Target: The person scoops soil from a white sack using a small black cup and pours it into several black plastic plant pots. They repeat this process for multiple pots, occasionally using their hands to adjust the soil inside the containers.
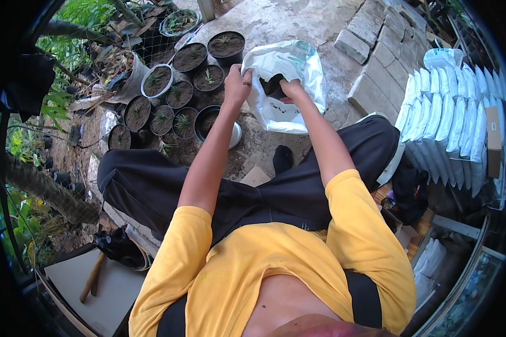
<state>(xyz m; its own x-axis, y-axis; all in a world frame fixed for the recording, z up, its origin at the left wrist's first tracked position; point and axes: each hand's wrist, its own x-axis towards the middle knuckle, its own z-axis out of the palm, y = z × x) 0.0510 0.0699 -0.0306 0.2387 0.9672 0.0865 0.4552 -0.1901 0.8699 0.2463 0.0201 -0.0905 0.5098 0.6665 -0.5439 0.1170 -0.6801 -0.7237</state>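
A white plastic sack (pixel 289 63) stands with its mouth wide between my feet and the pots, dark soil showing inside. Gripping the sack's left rim is my left hand (pixel 237 84), with some soil on its skin. My right hand (pixel 292 89) reaches into the sack, its fingers on a dark container or clump of soil (pixel 273 85); which of these it is, I cannot tell. Left of the sack stand several black pots (pixel 194 57) of soil with small seedlings, one white-rimmed pot (pixel 157 81) among them. The nearest black pot (pixel 206 120) holds soil, partly behind my left forearm.
Stacked white filled bags (pixel 447 109) stand at the right. Concrete blocks (pixel 375 54) lie at the upper right. A white round lid or dish (pixel 235 135) is beside the nearest pot. At the lower left, a wooden-handled tool (pixel 92 276) rests on a board (pixel 109 307). Wire netting and plants border the left.
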